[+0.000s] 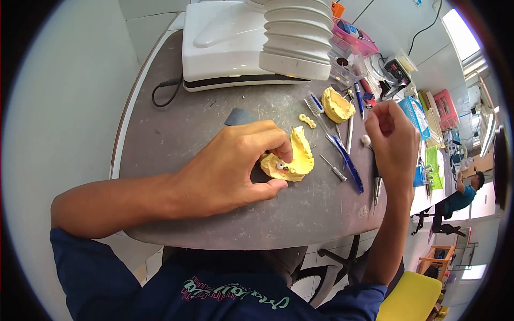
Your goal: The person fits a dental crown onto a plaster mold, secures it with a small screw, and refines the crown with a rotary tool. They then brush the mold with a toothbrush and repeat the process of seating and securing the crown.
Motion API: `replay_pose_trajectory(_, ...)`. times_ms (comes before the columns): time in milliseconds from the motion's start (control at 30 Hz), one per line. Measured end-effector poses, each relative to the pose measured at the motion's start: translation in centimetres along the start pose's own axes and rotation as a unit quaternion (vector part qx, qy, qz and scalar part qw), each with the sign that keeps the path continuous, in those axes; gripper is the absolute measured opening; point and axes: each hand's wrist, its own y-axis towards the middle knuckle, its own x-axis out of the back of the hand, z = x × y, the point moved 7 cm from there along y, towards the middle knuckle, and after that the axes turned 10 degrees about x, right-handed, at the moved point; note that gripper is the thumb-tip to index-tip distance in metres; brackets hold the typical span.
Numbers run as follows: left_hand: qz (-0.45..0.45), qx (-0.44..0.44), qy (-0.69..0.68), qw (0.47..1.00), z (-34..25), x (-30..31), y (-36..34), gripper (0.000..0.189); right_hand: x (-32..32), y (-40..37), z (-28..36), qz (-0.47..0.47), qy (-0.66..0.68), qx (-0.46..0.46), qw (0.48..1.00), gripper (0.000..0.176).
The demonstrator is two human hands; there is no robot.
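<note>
My left hand [230, 166] is over a yellow dental cast [304, 155] on the grey bench, thumb and fingers apart around its near left side. Small white and metallic pieces [282, 166] sit on that part of the cast. To the right, my right hand [393, 139] is raised above the tools, its thumb and forefinger pressed together; what they hold, if anything, is too small to make out. A second yellow cast [338, 105] stands farther back, with a small yellow bridge-like piece [307, 121] lying beside it.
A white machine [225, 48] with a ribbed hose [297, 37] stands at the back. Between the hands lie a toothbrush [315, 105], a blue pen-like tool [350, 170] and a small pointed tool [334, 168]. A handpiece [377, 190] lies near my right forearm. A person [463, 198] is far right.
</note>
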Motion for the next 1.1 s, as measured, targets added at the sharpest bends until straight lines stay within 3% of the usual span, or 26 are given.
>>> replay_pose_trajectory(33,0.000,0.002,0.000,1.000,0.0,0.0,0.0,0.031,0.0,-0.8,1.5,0.000,0.036,0.061,0.998,0.007)
replay_pose_trajectory(67,0.005,0.008,-0.001,1.000,0.0,0.0,0.0,0.030,0.0,-1.4,2.4,0.000,0.036,0.060,0.998,0.007)
replay_pose_trajectory(133,0.012,0.014,-0.002,1.000,0.1,-0.2,0.1,0.028,-0.3,-2.7,6.2,0.030,0.081,0.187,0.979,0.008)
replay_pose_trajectory(233,0.014,0.017,0.002,1.000,0.2,-0.3,0.0,0.026,-1.1,-4.0,8.3,0.044,0.163,0.224,0.960,0.010)
replay_pose_trajectory(333,0.019,0.015,-0.001,1.000,0.1,-0.2,0.1,0.025,-1.7,-4.7,9.8,0.060,0.112,0.286,0.950,0.012)
replay_pose_trajectory(467,0.025,0.024,-0.002,0.999,0.3,-0.3,0.1,0.026,-2.7,-5.2,9.9,0.134,0.066,0.252,0.956,0.010)
replay_pose_trajectory(833,0.022,0.022,0.002,1.000,0.3,-0.4,0.1,0.030,-3.0,-5.3,10.9,0.146,0.029,0.282,0.948,0.015)
replay_pose_trajectory(900,-0.008,-0.006,-0.009,1.000,0.3,-0.2,0.2,0.041,-3.1,-5.3,10.8,0.143,0.032,0.281,0.949,0.017)
replay_pose_trajectory(967,-0.011,0.006,-0.030,0.999,0.3,-0.4,0.1,0.049,-2.7,-5.1,10.1,0.080,0.105,0.272,0.953,0.017)
replay_pose_trajectory(1100,-0.015,0.015,0.009,1.000,-0.1,-0.3,0.1,0.075,-2.8,-5.1,9.5,0.110,0.090,0.280,0.950,0.015)
